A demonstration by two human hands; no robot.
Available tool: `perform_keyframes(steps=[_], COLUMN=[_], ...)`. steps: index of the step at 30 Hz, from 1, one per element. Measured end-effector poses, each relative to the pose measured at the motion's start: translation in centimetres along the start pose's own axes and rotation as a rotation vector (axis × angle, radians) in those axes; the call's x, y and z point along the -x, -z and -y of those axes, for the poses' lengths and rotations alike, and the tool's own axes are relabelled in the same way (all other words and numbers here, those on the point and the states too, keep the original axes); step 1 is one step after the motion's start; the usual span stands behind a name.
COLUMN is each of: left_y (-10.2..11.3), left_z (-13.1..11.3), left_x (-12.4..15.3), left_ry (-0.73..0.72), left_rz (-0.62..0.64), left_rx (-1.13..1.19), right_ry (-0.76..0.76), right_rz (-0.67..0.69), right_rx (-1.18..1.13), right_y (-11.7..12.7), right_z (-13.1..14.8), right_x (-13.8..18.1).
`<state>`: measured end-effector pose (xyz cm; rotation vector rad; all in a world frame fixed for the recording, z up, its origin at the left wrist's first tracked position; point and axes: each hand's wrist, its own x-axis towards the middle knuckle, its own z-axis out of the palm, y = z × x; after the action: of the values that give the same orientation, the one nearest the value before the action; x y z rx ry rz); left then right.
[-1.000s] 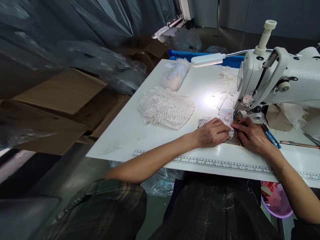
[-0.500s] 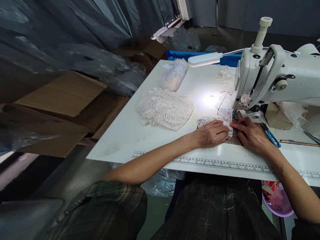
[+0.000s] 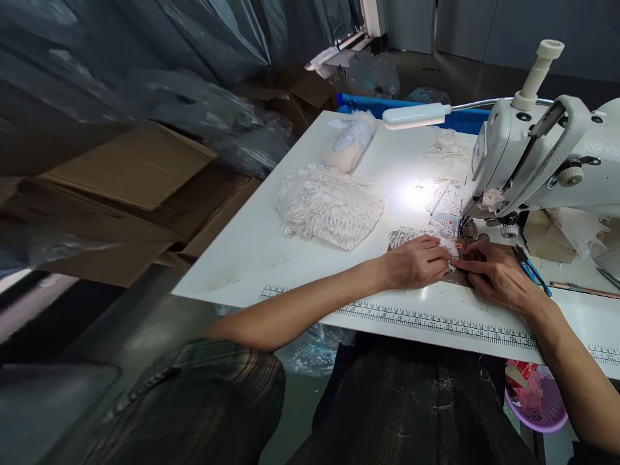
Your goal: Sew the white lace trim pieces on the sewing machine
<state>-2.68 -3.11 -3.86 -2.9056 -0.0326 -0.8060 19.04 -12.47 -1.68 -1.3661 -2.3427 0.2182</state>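
My left hand (image 3: 417, 261) lies flat on a strip of white lace (image 3: 409, 236), its fingers stretched out and close together. From the other side, my right hand (image 3: 496, 270) reaches in with its index finger extended onto the lace edge, thumb apart below it. Both hands rest at the brownish plate (image 3: 458, 276) just in front of the presser foot (image 3: 467, 227) of a white sewing machine (image 3: 516, 155). Part of the lace is hidden under my left fingers. Blue thread snips (image 3: 535, 274) lie right beside my right hand.
A lace pile (image 3: 332, 206) and a wrapped bundle (image 3: 352, 143) sit on the white table (image 3: 232, 274). A lamp (image 3: 415, 116) lights more lace (image 3: 450, 147). Cardboard boxes (image 3: 130, 165) stand left; a purple basket (image 3: 545, 413) hangs low at right. A printed ruler (image 3: 416, 320) runs along the front.
The view has shifted slightly, so the machine appears farther right. My right index finger has drawn back from the presser foot towards the table's front. My left hand stays on the lace.
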Motion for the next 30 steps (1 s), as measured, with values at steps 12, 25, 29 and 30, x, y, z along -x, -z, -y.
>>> perform_keyframes(steps=[12,25,29,30], left_y=[1.0,0.6,0.4,0.4], left_z=[1.8,2.1,2.1,2.1], left_x=[-0.1,0.1,0.1,0.1], left_ry=[0.186,0.125,0.112,0.115], left_rz=[-0.132,0.121,0.121,0.128], left_rx=[-0.025,0.061,0.036,0.033], right_ry=[0.025,0.030,0.022,0.017], right_rz=[-0.063,-0.072,-0.060,-0.058], right_rx=[0.032,0.023,0.026,0.028], right_y=[-0.2,-0.4,-0.4,-0.4], right_z=[-0.1,-0.1,-0.1,-0.1], right_x=[0.1,0.2,0.2,0.2])
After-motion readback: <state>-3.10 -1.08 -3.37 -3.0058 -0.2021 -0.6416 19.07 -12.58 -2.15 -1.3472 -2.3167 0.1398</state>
